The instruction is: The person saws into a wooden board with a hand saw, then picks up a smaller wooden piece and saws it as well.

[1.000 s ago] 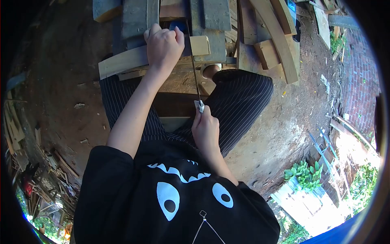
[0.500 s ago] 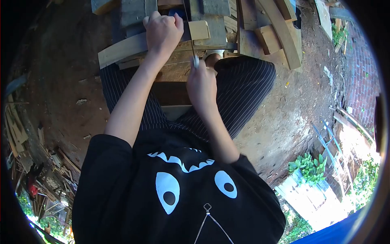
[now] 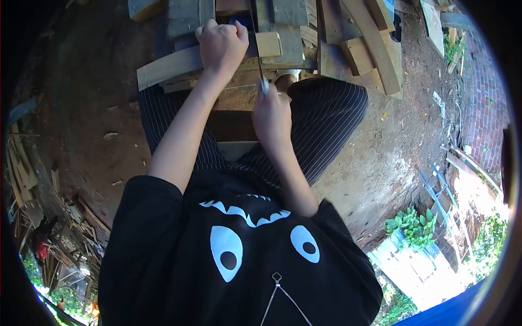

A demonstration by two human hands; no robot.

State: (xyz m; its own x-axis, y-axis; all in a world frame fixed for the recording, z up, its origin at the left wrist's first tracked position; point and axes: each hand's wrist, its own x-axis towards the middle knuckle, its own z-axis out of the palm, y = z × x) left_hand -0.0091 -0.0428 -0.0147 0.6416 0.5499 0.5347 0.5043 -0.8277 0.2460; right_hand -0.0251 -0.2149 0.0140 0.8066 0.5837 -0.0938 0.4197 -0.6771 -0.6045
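From the head view, wearing, well behind the fingers of both hands, a black T-shirt [image 3: 157, 244] printed in white with almond-shaped eyes and jagged teeth, and over it a thin chain [image 3: 278, 282] with a clover-shaped ring. Wearing also, just beside the right fingers, dark trousers [image 3: 329, 125] with fine white pinstripes. Clenching the left hand [image 3: 223, 49] over a smooth, pale, curved board [image 3: 168, 69], running out to the left of those fingers. Gripping in the right hand [image 3: 272, 117], fingers wrapped firmly round, the whitish, blurred handle [image 3: 264, 88] of a thin, straight metal saw [image 3: 261, 65], pointing ahead of the right fingers and passing just right of the left ones, alongside a squarish, light wooden block [image 3: 270, 44]. Beyond the left fingers, resting amid weathered grey planks [image 3: 289, 12]; to the right of both hands' fingers, flanked by curved brown timbers [image 3: 374, 51], then rough bare earth [image 3: 375, 146] and, farthest off, red brick paving [image 3: 485, 119] in neat courses
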